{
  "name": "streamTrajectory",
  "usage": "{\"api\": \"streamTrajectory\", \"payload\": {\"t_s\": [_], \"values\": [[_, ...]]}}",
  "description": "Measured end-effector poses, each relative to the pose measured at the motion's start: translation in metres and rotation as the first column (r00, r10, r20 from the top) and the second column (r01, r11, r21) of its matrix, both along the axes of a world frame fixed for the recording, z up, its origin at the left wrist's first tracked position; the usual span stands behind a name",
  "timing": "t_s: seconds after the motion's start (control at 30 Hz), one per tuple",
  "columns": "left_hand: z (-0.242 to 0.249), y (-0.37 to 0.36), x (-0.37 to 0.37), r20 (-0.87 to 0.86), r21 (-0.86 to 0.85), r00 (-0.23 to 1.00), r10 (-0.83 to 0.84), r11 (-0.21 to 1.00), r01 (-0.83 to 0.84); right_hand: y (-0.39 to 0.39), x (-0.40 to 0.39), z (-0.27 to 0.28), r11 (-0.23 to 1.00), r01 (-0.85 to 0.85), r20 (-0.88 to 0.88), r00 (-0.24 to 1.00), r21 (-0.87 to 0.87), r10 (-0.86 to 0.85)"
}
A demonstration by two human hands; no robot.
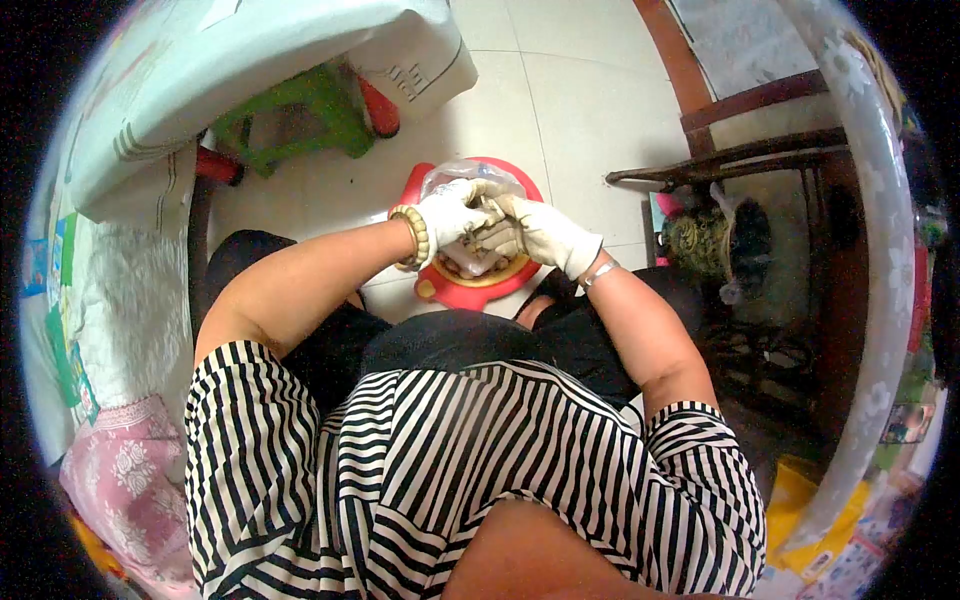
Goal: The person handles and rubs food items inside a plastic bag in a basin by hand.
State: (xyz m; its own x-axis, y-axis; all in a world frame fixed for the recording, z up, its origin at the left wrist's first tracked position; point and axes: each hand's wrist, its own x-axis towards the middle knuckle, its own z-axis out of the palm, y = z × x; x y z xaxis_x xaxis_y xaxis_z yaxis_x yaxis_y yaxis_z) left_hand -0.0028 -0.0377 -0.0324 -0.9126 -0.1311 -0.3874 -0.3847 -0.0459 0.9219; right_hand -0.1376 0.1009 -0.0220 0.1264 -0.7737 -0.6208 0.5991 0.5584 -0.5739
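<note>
Both of my hands wear whitish work gloves and meet fingertip to fingertip. My left hand [450, 212], with a beaded bracelet at its wrist, has its fingers bent and closed near the thumb. My right hand [550, 232] curls inward against it, a silvery bracelet at the wrist. Something small and dark seems to lie between the fingers, too small to name. Under the hands is a red plastic stool or basin [480, 297] with a yellowish ring. A clear plastic bag [470, 262] sits on or in it, its contents mostly hidden by the gloves.
A green stool [290, 125] with red legs stands under the cloth-covered table [300, 50] at the left. Dark metal rack bars [730, 160] and a bagged bundle [700, 240] are at the right. Pale floor tiles [580, 110] lie ahead.
</note>
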Motion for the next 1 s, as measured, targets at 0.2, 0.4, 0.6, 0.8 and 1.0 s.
{"api": "streamTrajectory", "payload": {"t_s": [0.2,0.4,0.6,0.8,1.0], "values": [[0.005,0.003,-0.004,-0.036,-0.064,0.998,0.050,0.997,-0.053,0.000,0.004,0.007,0.998,0.061,-0.045,0.997,-0.023,-0.062],[0.001,0.000,-0.007,-0.065,-0.175,0.997,0.032,0.984,-0.043,-0.002,0.008,0.035,0.997,0.069,-0.122,0.990,-0.038,-0.073],[-0.001,0.003,-0.002,-0.094,-0.164,0.994,-0.056,0.986,0.040,0.001,0.004,0.025,0.995,-0.037,-0.075,0.997,-0.095,0.030],[0.028,0.003,0.000,-0.066,-0.235,0.991,-0.114,0.967,0.096,0.003,0.005,0.027,0.993,-0.010,-0.034,0.999,-0.116,0.006],[0.001,0.006,0.003,-0.134,-0.334,0.984,-0.115,0.940,0.064,0.003,0.007,0.018,0.995,0.005,-0.032,0.999,-0.099,-0.008]]}}
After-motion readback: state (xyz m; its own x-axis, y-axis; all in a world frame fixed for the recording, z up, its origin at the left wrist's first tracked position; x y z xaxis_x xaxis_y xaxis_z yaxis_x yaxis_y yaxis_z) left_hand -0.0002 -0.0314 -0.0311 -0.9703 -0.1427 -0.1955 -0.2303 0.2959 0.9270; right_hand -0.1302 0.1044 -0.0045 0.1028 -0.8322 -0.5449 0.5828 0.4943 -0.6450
